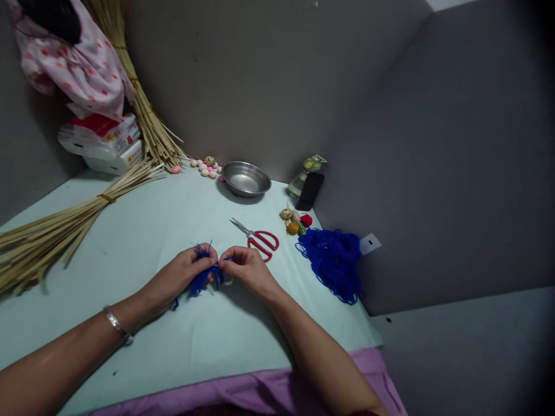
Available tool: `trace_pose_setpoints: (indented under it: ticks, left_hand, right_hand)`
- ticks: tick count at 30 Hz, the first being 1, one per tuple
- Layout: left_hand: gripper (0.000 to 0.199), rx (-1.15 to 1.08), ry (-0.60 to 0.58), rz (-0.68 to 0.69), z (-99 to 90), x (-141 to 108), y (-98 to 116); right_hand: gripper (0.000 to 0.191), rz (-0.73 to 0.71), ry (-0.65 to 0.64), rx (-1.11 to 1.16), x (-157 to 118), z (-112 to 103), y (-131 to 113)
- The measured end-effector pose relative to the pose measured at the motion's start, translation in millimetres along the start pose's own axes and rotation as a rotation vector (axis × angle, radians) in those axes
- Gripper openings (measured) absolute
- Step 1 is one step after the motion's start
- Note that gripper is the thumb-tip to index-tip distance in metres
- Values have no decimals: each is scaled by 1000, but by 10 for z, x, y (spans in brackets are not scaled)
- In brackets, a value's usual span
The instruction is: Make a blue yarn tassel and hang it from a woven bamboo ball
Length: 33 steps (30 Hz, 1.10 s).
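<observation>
I was apparently working a blue strand [230,258]: my left hand [184,270] pinched the yarn bundle [199,282]; my right hand [252,270], close beside it, gripped the strand. The next move seemingly needed steady left fingers. Scissors [249,233] lay just beyond my right.

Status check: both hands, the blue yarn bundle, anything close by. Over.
Left hand holding small blue yarn bundle. Right hand pinching strands beside left fingertips. Red-handled metal scissors on the table, just beyond right hand, not touching bundle.

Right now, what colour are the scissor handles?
Red handles, clearest in the head view.
</observation>
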<state>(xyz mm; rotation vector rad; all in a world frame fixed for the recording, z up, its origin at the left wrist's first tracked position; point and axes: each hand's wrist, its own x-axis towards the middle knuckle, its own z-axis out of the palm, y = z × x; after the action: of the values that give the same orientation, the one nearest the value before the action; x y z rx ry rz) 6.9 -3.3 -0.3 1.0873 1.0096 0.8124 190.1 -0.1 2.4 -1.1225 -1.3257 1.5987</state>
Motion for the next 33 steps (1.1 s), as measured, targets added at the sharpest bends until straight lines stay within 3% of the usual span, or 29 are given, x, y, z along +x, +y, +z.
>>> trace_pose_setpoints:
  ticks: [11,16,26,30,33]
  left_hand:
    - [26,-4,-28,33,-38,39,-52]
    - [21,-87,-35,3,-11,-20,32]
    - [24,-229,8,37,10,-61,129]
    - [24,-176,85,111,16,-46,104]
    - [25,-118,115,93,4,-25,56]
  right_hand:
    - [30,16,-11,14,6,9,-4]
    - [21,-3,-31,16,16,16,21]
    - [32,-52,-60,62,9,33,55]
    - [34,-71,-5,67,20,47,66]
    - [34,-84,95,74,47,19,69]
